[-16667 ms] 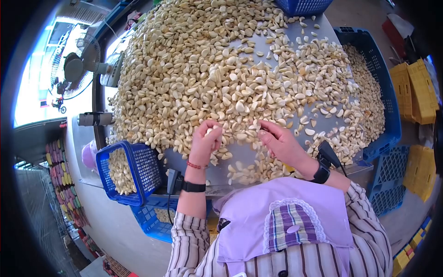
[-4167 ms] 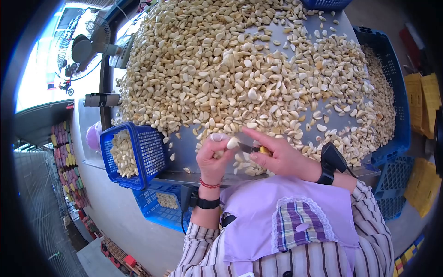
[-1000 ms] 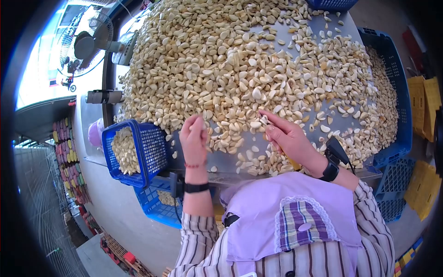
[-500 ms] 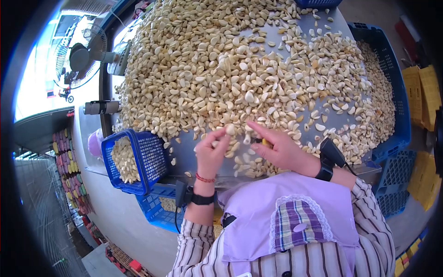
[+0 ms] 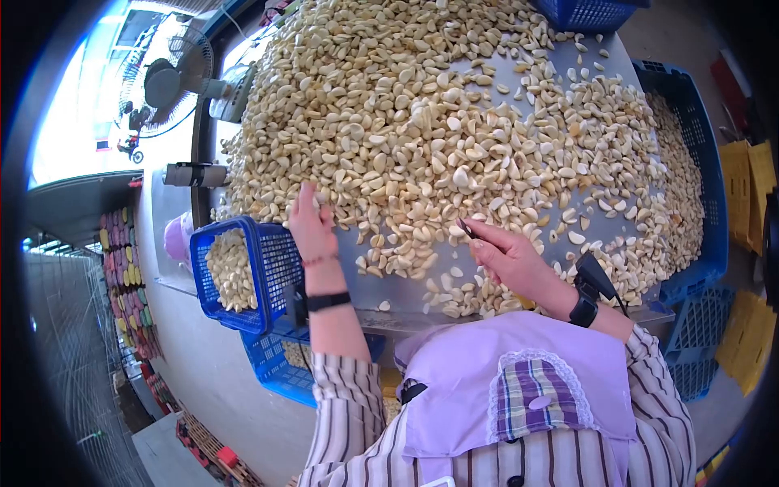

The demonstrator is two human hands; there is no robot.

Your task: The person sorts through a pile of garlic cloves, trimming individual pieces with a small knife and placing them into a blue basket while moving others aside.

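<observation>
A wide heap of peeled garlic cloves covers the metal table. My left hand is over the heap's near left edge, fingers curled, with a pale garlic clove partly showing between them. To its left stands a small blue basket holding more cloves. My right hand is closed round a small knife; its dark blade pokes out past the fingertips, and a bit of yellow shows below the palm. Loose cloves lie on the metal beneath and beside this hand.
A large blue crate full of cloves stands at the table's right end. Another blue crate sits below the front left edge. A fan is at the far left; a blue basket stands at the back.
My left hand has moved left, away from my right hand and towards the small blue basket. My right hand has turned, and the knife's dark blade now shows. The whole view has shifted slightly.
</observation>
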